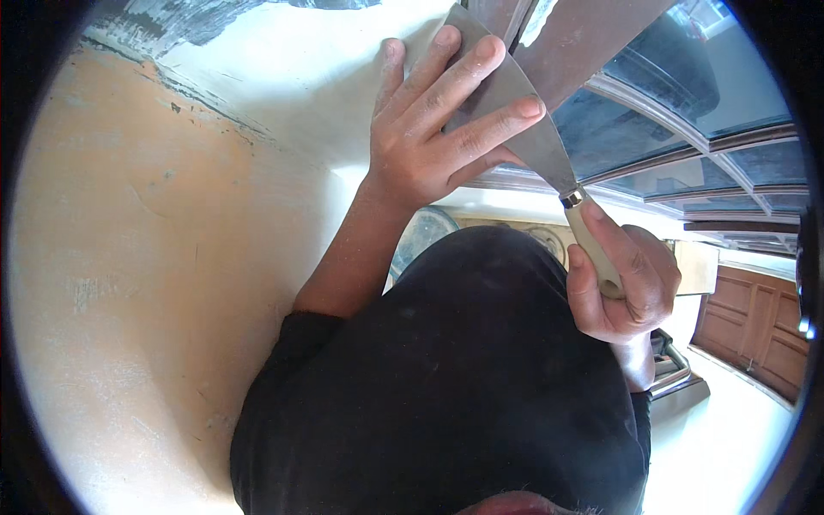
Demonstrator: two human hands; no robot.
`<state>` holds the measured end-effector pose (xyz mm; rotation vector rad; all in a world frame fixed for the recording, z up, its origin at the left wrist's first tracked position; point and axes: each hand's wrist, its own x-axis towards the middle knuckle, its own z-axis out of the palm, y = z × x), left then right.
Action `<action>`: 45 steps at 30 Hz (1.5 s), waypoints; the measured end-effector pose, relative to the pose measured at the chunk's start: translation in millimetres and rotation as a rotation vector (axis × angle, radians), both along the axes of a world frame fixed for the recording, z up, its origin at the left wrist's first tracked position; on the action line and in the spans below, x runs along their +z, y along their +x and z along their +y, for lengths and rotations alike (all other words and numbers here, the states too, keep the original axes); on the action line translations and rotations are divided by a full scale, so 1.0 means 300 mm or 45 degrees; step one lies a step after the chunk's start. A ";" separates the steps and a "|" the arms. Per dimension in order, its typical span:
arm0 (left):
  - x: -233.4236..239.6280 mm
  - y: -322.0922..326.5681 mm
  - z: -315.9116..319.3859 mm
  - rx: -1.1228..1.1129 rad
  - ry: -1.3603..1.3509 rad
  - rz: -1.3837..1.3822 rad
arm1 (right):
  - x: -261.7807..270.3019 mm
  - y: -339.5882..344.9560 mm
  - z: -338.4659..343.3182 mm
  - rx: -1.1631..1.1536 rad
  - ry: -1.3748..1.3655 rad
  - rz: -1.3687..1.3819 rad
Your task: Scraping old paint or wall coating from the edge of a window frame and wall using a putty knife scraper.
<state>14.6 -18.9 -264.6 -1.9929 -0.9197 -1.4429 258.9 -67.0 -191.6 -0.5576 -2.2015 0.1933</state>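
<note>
A wide putty knife (546,149) with a steel blade and a cream handle lies slanted before me. My right hand (634,283) grips its handle, the index finger stretched along it towards the ferrule. Against the blade is my left hand (418,141), its fingers spread across the near face while the thumb passes behind the blade's edge. The blade's broad end points up towards a brown frame (579,45); part of it is hidden by my fingers. Beside my left hand, a smooth white coat (290,71) covers the upper part of the wall.
Peach-coloured wall (141,225), scuffed and cracked along its upper edge, runs down the left. Bare grey patches (135,26) show at upper left. Glass panes (644,122) stand close on the right. Farther off are a metal-tubed chair (676,367) and a brown panelled door (753,322).
</note>
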 end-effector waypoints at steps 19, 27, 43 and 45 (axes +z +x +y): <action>0.002 -0.001 0.007 -0.025 -0.029 -0.103 | -0.004 -0.027 0.027 0.041 0.031 0.153; 0.002 0.000 0.005 -0.003 -0.022 -0.047 | 0.010 -0.016 0.023 0.057 -0.032 0.105; -0.001 0.008 0.003 -0.007 -0.030 -0.117 | -0.023 0.005 0.024 0.043 -0.058 0.057; -0.002 -0.008 0.002 0.004 -0.031 -0.098 | -0.030 -0.007 0.025 0.037 -0.053 0.081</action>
